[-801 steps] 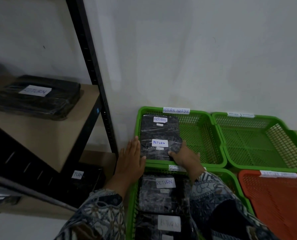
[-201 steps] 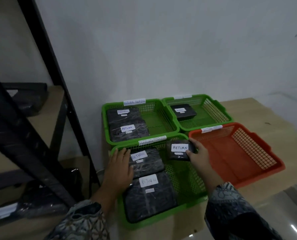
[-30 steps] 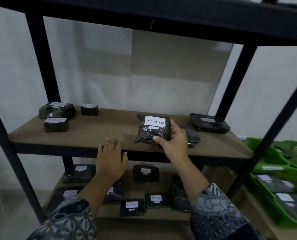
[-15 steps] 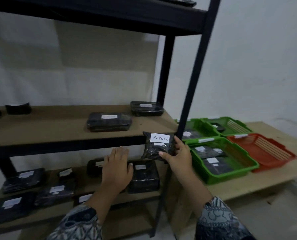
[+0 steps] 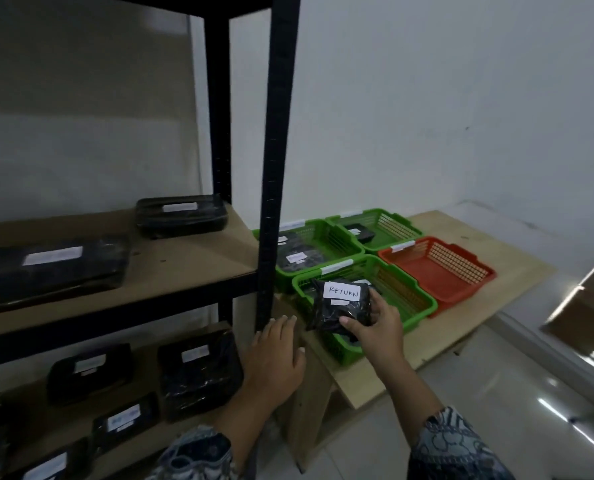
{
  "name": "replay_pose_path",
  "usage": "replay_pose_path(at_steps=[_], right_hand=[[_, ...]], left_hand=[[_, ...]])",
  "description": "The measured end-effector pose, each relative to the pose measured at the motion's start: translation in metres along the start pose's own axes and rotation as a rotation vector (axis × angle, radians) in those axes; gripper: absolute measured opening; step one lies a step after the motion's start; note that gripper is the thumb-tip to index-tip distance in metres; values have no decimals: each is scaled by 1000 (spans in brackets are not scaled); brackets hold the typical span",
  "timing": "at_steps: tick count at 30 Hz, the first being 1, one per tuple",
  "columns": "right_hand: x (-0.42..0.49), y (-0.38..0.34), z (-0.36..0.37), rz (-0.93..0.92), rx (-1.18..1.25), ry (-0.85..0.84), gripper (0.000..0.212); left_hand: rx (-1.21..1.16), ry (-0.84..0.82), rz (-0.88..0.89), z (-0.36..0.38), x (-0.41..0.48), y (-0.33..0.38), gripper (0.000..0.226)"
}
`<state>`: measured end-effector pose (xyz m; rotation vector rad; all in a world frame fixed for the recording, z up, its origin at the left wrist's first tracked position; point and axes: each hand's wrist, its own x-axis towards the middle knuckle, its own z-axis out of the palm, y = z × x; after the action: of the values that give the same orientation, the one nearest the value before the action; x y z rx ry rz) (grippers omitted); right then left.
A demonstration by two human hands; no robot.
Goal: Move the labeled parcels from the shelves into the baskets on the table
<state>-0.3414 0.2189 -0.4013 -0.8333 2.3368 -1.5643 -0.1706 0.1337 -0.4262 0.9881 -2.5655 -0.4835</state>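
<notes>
Left hand (image 5: 275,355) is flat, palm down, with its fingers straight and close together and nothing in it. Its fingertips are just beside the foot of the black shelf post (image 5: 275,168); whether they touch it cannot be told. To its left, the upper shelf board (image 5: 184,258) carries a wide flat black parcel (image 5: 49,268) and a smaller one (image 5: 181,216) behind it. More black parcels with white labels lie on the lower shelf, the nearest (image 5: 198,372) just beside the left wrist. Right of the left hand is the held parcel (image 5: 340,308), a small, lumpy bundle in crinkled, glossy black wrap. It stands nearly upright, with a white label (image 5: 343,292) reading RETURN facing the camera and a smaller blurred slip beneath it. The right hand (image 5: 375,327) pinches it from the lower right, thumb across the front face and fingers curled behind the right edge. The parcel sits above and to the left of the palm, held over the near green basket (image 5: 401,289) and apart from its floor. Behind that, a second green basket (image 5: 333,237) holds labelled dark parcels, and a third green basket (image 5: 392,223) holds one small parcel. Farthest right is an orange basket (image 5: 441,268). All four baskets sit together on the pale wooden table (image 5: 462,223).
</notes>
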Motion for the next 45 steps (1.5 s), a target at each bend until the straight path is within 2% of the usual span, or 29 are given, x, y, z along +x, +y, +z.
replay_pose_path(at_steps=[7, 19, 23, 26, 27, 29, 31, 33, 38, 45], right_hand=[[75, 19, -16, 103, -73, 23, 81], [191, 83, -39, 214, -118, -60, 89], [235, 114, -57, 199, -143, -148, 79], [257, 130, -72, 154, -208, -221, 56], [265, 137, -75, 142, -226, -250, 54], [277, 151, -78, 121, -267, -307, 64], [296, 184, -73, 107, -318, -355, 84], [303, 196, -68, 88, -345, -390, 91], [295, 166, -75, 28, -402, -458, 82], [294, 169, -76, -14, -533, -574, 75]], left_hand=[[-6, -96, 56, 42, 81, 17, 57], [26, -130, 56, 90, 167, 46, 59], [46, -97, -6, 113, 183, 59, 60], [80, -110, -134, 132, 183, 64, 59], [83, -106, -185, 136, 181, 66, 59], [114, -89, -245, 143, 176, 71, 58], [175, -59, -259, 151, 173, 72, 55], [225, -24, -270, 155, 170, 73, 55], [239, 4, -328, 161, 169, 72, 58], [303, 33, -399, 160, 170, 77, 61]])
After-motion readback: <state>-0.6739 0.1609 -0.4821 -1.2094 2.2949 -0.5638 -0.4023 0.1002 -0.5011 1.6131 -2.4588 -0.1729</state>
